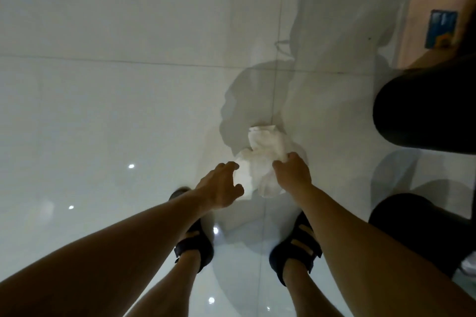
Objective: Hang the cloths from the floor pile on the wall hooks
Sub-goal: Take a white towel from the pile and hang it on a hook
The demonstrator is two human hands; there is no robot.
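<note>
The white cloth [260,162] lies crumpled on the glossy floor [103,110] ahead of 2 dark sandals [195,247], the right hand [292,171] with fingers clamped on its edge, the left hand [221,186] beside it, fingers spread apart.

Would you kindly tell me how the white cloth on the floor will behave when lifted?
Probably floppy: the white cloth lies crumpled in soft folds, so it should sag from where the right hand grips it. Likely light for its bulk, being a loose bundle. On the glossy floor it would probably slide if pushed.
</note>
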